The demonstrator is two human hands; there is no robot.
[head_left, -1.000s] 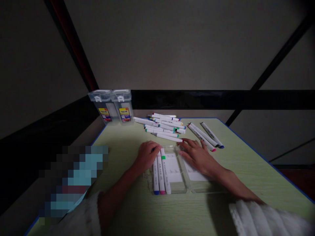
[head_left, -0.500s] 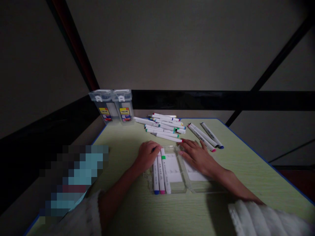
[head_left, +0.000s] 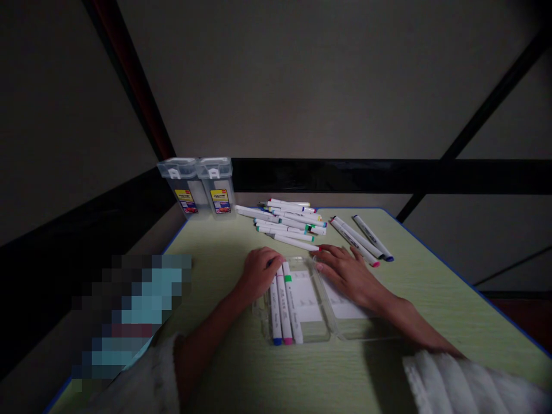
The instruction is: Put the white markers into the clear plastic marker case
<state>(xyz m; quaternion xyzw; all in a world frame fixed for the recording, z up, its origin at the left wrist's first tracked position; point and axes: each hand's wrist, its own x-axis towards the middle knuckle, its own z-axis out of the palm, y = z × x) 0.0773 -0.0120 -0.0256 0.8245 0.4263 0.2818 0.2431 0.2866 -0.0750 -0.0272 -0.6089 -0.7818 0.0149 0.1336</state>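
Observation:
An opened clear plastic marker case [head_left: 317, 335] lies on the table, white paper showing inside both halves. Three white markers rest side by side along its left half: a blue-ended marker [head_left: 275, 319], a pink-ended marker [head_left: 283, 310] and a green-banded marker [head_left: 294, 307]. My left hand [head_left: 261, 271] is closed around the top of the blue-ended marker at the case's upper left corner; its curled fingertips are partly hidden. Lying flat with fingers spread, my right hand [head_left: 345, 276] covers the upper part of the case's right half, near the red tip of a loose marker [head_left: 295, 241].
Beyond the case lies a heap of white markers [head_left: 297, 221] with coloured ends. Several more markers [head_left: 357, 238] lie at the right. Two lidded clear containers [head_left: 204, 187] stand at the back left. A pixelated patch [head_left: 146, 305] covers the left table edge [head_left: 172, 240].
The whole view shifts slightly. The lower ends of the three markers and the case's near edge sit a little lower and further right; both hands keep their pose.

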